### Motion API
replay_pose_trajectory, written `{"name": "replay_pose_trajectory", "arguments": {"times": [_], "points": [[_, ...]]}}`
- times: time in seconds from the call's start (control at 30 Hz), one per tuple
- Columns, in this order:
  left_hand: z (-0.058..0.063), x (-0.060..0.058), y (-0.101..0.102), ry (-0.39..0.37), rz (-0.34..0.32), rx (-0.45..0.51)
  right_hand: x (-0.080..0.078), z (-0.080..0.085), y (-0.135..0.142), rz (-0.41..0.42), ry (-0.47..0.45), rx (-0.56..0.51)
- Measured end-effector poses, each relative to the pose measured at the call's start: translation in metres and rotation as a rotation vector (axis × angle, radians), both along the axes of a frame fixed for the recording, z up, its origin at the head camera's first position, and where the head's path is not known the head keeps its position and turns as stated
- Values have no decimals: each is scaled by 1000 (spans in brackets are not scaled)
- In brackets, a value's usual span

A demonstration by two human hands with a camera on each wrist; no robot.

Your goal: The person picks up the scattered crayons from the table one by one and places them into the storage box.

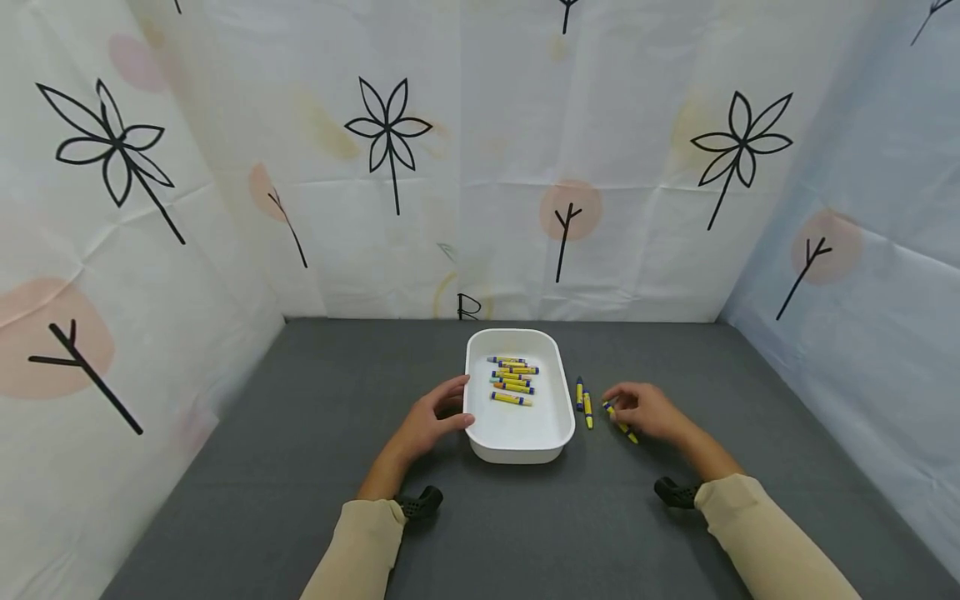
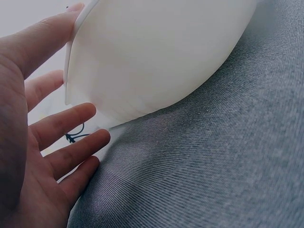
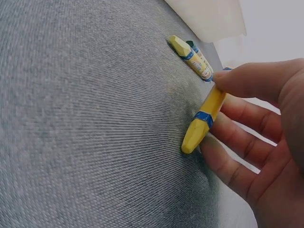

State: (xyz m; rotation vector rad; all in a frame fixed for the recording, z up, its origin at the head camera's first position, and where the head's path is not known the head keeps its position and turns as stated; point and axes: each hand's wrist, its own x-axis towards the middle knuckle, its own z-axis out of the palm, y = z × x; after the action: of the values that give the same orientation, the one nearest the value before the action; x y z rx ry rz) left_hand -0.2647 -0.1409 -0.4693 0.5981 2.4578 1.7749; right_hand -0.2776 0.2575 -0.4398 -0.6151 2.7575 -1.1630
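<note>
A white tray (image 1: 521, 429) holds several crayons (image 1: 512, 399) with yellow wrappers and blue bands, lying crosswise in a loose row. At its left side is my left hand (image 1: 429, 423), thumb and index fingertips at the rim. In the left wrist view the other fingers (image 2: 71, 154) spread loosely beside the tray's outer wall (image 2: 156, 52). Right of the tray, my right hand (image 1: 647, 412) pinches a yellow crayon (image 3: 202, 121) between thumb and fingers, low over the table. Between this hand and the tray lie two more crayons, one yellow-tipped (image 1: 588, 410), one dark-tipped (image 1: 579, 394).
Dark grey cloth covers the table (image 1: 360, 367). White fabric walls (image 1: 495, 258) with printed flowers and twigs enclose the back and both sides. Each wrist wears a black band-like device (image 1: 422, 503).
</note>
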Motion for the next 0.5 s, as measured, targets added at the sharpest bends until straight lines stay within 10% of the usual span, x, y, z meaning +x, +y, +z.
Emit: {"name": "replay_pose_trajectory", "arguments": {"times": [0.5], "points": [[-2,-1,-2,23,-16,13,-9,13,-10,-151,106,-108]]}}
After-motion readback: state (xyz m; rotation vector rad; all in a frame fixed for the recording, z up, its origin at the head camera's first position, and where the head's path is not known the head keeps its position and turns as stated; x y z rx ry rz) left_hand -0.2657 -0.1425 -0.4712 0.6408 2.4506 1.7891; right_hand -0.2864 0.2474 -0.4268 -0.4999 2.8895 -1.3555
